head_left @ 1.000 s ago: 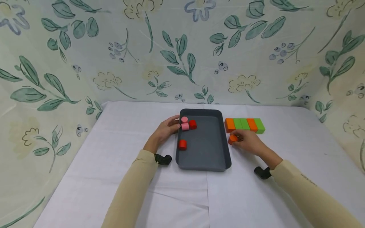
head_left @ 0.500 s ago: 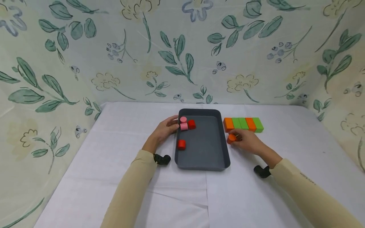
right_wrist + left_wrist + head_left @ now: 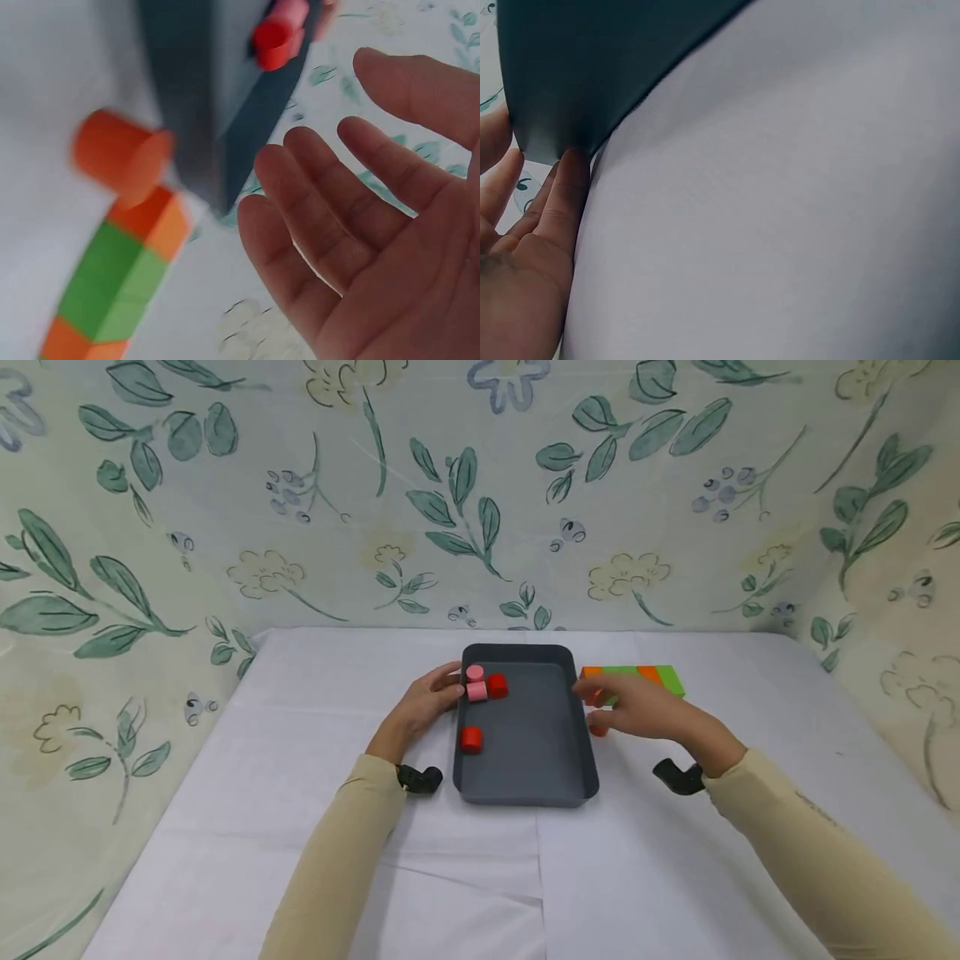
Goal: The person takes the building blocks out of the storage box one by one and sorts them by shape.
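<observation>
A dark grey tray (image 3: 525, 752) lies on the white-covered table. My left hand (image 3: 420, 706) rests its fingers against the tray's left wall; in the left wrist view those fingers look fairly straight. Over the row of orange and green blocks (image 3: 670, 679) at the tray's right hovers my right hand (image 3: 645, 706), its fingers spread and holding nothing. An orange cylinder (image 3: 112, 154) stands beside the near end of that row, close to the tray; the right hand partly hides it in the head view.
Inside the tray, two pink cylinders (image 3: 477, 692) sit at the upper left with a red cylinder (image 3: 497, 686) beside them. Another red cylinder (image 3: 472, 740) is lower along the left wall. A floral cloth (image 3: 337, 527) hangs behind the table.
My right hand has let go of the orange cylinder and lifted away, its fingers spreading over the blocks. The left hand stays at the tray. The head view has shifted slightly.
</observation>
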{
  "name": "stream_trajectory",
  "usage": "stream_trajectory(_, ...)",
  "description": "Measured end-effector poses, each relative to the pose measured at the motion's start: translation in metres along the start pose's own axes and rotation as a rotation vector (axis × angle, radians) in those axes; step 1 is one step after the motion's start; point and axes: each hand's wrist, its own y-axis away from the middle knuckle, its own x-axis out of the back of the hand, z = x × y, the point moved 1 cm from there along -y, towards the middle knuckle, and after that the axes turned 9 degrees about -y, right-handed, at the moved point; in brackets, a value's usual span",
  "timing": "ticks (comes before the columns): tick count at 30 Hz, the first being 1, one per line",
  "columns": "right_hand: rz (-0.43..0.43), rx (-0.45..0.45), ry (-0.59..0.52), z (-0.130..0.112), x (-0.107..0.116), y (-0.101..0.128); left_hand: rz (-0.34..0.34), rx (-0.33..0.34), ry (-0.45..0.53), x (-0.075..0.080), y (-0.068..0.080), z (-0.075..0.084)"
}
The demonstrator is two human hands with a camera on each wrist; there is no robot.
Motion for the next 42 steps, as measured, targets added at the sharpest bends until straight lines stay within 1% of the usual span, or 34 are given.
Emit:
stream_trajectory(4, -0.04, 0.051, 0.023, -0.029, -0.004, -0.022, 0.011, -0.014, 0.0, 0.003, 0.0, -0.001)
stream_trajectory(8, -0.137, 0.057, 0.084, -0.05, -0.019, -0.047, 0.009, -0.019, 0.011, 0.003, 0.0, -0.001)
stream_trajectory(11, -0.21, 0.037, 0.133, -0.06, -0.036, -0.064, 0.0, -0.006, 0.022, 0.001, 0.001, 0.0)
stream_trajectory(13, -0.244, 0.02, 0.16, -0.063, -0.047, -0.074, -0.002, 0.003, 0.027, 0.0, 0.001, -0.001)
stream_trajectory(18, -0.306, -0.057, 0.162, -0.068, -0.069, -0.091, 0.004, 0.001, 0.039, -0.001, 0.0, -0.003)
stream_trajectory(20, -0.32, -0.072, 0.161, -0.069, -0.075, -0.095, 0.005, -0.003, 0.043, -0.002, -0.001, -0.004)
stream_trajectory(22, -0.329, -0.066, 0.158, -0.07, -0.079, -0.097, 0.005, -0.004, 0.047, -0.002, -0.001, -0.004)
stream_trajectory(29, -0.359, 0.023, 0.101, -0.074, -0.086, -0.101, 0.009, -0.01, 0.036, 0.0, 0.002, -0.001)
stream_trajectory(34, -0.364, 0.082, 0.096, -0.075, -0.089, -0.103, 0.0, -0.009, 0.023, 0.0, 0.002, 0.0)
stream_trajectory(39, -0.387, 0.102, 0.101, -0.075, -0.096, -0.104, 0.008, -0.01, 0.022, 0.001, 0.001, -0.001)
stream_trajectory(42, -0.382, 0.102, 0.099, -0.075, -0.098, -0.104, 0.006, -0.014, 0.018, 0.001, 0.0, -0.002)
